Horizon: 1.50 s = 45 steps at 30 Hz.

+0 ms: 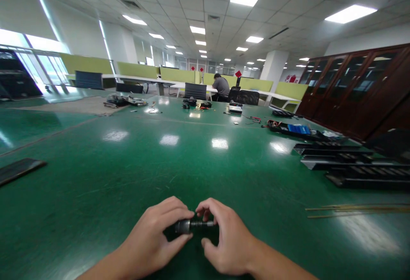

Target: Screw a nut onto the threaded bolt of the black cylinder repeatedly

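Note:
A small dark cylindrical part with a thin threaded or spring-like shaft lies level above the green tabletop near the front edge of the view. My left hand holds its thick end between fingers and thumb. The shaft points right, toward my right hand. That hand is curved around the shaft's tip, its thumb apart from the fingers, with a visible gap below the shaft. Whether its fingertips touch the shaft is hard to tell.
Black metal channels and thin brass-coloured rods lie at the right. A dark flat plate is at the left. Tools and wires sit farther back. A person sits beyond the green table.

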Tool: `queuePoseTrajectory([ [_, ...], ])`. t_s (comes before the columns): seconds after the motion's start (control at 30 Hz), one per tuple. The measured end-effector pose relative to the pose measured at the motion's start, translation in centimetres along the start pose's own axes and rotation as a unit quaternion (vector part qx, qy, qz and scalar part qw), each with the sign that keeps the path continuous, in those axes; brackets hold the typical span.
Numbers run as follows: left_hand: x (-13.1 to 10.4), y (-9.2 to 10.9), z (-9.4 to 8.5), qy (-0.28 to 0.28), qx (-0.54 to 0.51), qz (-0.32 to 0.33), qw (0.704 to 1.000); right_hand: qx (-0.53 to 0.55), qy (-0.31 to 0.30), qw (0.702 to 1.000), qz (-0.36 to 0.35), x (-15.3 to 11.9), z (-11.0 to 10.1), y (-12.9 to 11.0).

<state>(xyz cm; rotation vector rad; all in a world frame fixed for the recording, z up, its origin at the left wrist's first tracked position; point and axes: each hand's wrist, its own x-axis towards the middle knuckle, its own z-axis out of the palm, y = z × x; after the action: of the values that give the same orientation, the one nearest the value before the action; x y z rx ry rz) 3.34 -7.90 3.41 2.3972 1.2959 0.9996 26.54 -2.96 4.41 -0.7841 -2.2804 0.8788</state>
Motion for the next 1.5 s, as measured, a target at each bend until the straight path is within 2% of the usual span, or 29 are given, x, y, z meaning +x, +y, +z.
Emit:
queuePoseTrajectory([
  [0.27,-0.6,-1.5,1.0,0.053,-0.002,0.034,0.998,-0.032,0.011,0.999,-0.005,0.1,0.2,0.3],
  [0.6,-0.6,-1.5,1.1,0.069,-0.006,0.087,0.994,-0.019,0.021,0.998,-0.052,0.1,0.3,0.4],
  [0.73,-0.6,-1.3,1.0,0.065,-0.002,0.100,0.993,-0.013,0.023,0.999,-0.039,0.2,0.5,0.7],
  [1.03,-0.4,-0.9,0.8,0.060,-0.027,0.071,0.995,-0.008,0.022,0.999,-0.027,0.1,0.7,0.7],
  [1.5,-0.5,-0.8,0.8,0.074,-0.017,0.085,0.993,0.010,0.023,0.999,-0.022,0.2,0.3,0.5],
])
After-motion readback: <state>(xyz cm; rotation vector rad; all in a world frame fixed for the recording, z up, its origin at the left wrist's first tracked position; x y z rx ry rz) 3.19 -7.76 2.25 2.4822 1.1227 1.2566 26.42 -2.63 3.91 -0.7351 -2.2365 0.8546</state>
